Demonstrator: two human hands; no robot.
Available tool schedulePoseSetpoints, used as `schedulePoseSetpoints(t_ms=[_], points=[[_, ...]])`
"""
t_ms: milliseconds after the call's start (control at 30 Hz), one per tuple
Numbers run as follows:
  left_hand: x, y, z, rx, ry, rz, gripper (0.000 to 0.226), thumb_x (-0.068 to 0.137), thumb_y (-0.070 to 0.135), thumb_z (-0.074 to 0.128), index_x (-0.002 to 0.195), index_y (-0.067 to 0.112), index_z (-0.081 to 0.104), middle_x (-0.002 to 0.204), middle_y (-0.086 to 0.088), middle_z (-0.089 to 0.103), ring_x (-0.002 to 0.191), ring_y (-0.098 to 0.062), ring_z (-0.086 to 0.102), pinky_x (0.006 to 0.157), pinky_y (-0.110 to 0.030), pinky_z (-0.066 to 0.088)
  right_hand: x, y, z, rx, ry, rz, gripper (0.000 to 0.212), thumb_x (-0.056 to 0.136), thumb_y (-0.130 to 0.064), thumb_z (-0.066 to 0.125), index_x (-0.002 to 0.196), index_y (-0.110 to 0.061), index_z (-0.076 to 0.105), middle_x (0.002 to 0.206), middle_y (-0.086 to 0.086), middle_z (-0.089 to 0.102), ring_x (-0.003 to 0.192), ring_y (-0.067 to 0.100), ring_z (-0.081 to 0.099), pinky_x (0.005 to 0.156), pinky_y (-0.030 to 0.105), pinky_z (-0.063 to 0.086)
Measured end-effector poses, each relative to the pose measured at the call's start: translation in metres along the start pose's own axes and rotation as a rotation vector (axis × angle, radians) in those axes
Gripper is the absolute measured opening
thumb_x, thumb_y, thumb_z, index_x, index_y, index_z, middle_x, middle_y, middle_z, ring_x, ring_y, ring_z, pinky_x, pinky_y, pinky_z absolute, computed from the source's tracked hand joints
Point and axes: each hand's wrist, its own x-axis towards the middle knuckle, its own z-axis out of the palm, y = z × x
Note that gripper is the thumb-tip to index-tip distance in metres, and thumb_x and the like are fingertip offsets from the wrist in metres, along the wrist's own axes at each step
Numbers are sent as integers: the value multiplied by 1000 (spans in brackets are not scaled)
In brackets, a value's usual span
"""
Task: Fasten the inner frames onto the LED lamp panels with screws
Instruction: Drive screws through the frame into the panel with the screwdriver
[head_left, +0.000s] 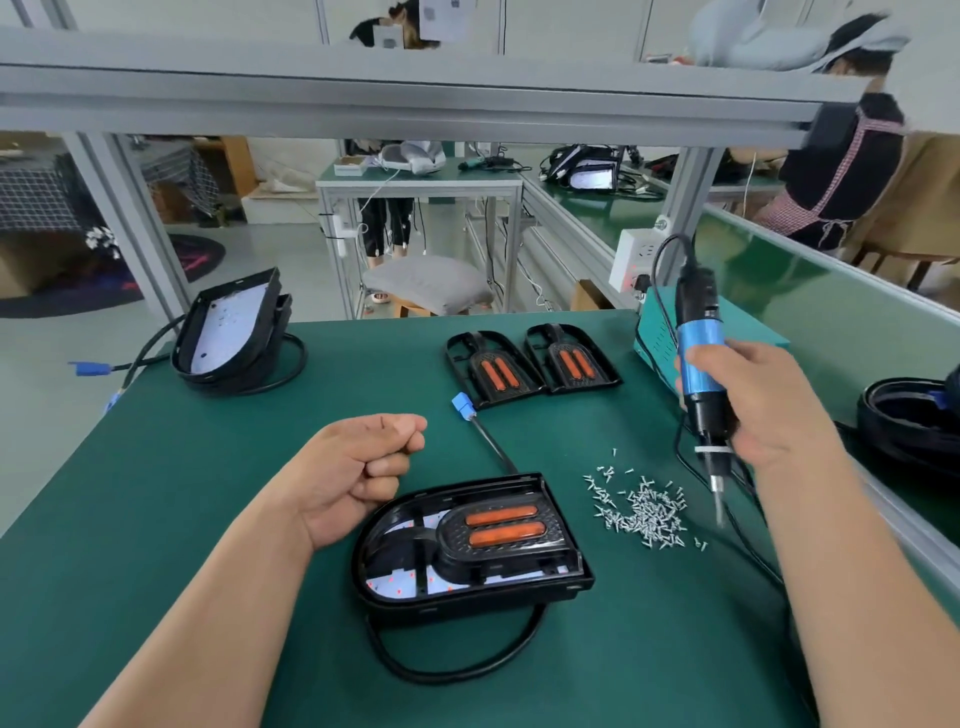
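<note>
The green table (156, 519) ends at its far edge just behind two spare inner frames (493, 366), which lie side by side and touching. Its left edge slants past a stack of lamp panels (228, 332) at the far left corner, and an aluminium rail (914, 540) bounds the right side. Bare mat lies between that stack and the left forearm, and also along the near edge. The LED lamp panel (384, 566) lies flat near the middle, with an inner frame (501, 535) with two orange strips seated in it. Its black cable (457, 670) loops toward the near edge. The left hand (358, 478) hovers just beyond the panel's far left rim, fingers curled into a fist with nothing showing in it. The right hand (753, 405) is wrapped round the electric screwdriver (698, 353), held upright, its bit pointing down above the right edge of the scattered screws (644, 512). The screws lie just right of the panel, and the bit is well apart from the frame. A teal box (660, 332) stands behind the tool
</note>
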Motion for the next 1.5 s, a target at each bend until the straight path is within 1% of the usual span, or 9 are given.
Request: schedulePoseSetpoints(t_ms=[100,300,567,667,800,1067,1200,1333,1500], points=[[-2,1,3,19,-19,20,13,89,17,70,96,6,71,82,-3,62,49,-2,31,34,-11,23,-5,-1,17,360,-46,102,4,92,-7,67,94,-4,66,78,8,64,63,20,60,54,29,54],[-5,2,8,8,-36,36,14,86,16,73,95,7,80,83,-4,64,50,-2,31,35,-11,23,-17,-4,39,691,-39,178,12,98,-14,70,101,-4,66,76,2,64,61,14,60,55,26,55],[-7,3,11,22,-46,38,22,85,10,72,106,2,70,88,-6,70,48,-1,31,36,-10,22,-31,-8,58,638,64,54,18,98,-22,73,105,-8,63,85,12,75,64,19,64,58,30,57],[-9,3,12,26,-50,39,20,88,10,70,106,2,67,87,-5,69,48,0,30,36,-10,23,-30,-13,58,636,29,65,19,102,-19,58,118,-7,58,102,23,78,72,23,69,61,33,59],[-9,4,12,27,-48,34,19,90,9,69,107,1,66,87,-5,69,48,0,31,35,-10,25,-34,-11,58,598,-13,-24,17,106,-16,62,116,-2,59,106,29,75,89,31,76,67,34,61],[-10,4,12,17,-59,64,12,90,11,71,99,4,69,88,-6,67,49,-2,30,36,-11,25,-33,-10,60,757,-38,102,14,97,-8,71,103,-5,59,85,10,65,69,19,63,67,26,57],[-9,4,12,-7,-54,71,11,88,11,74,97,6,75,86,-7,67,49,-3,30,36,-12,25,-35,-15,69,968,45,101,19,95,0,70,106,-6,55,84,8,62,74,19,64,84,39,63],[-9,3,12,-8,-52,61,18,86,7,74,103,2,76,92,-11,72,49,-2,30,36,-12,25,-38,-27,80,1030,80,67,14,94,-7,75,90,-12,62,75,1,62,77,19,68,97,50,60],[-7,0,11,31,-66,73,17,85,8,74,101,3,77,96,-13,74,49,-3,27,37,-12,25,-47,-27,107,1057,42,73,21,90,-9,80,106,-8,66,76,2,62,70,18,65,95,44,62]])
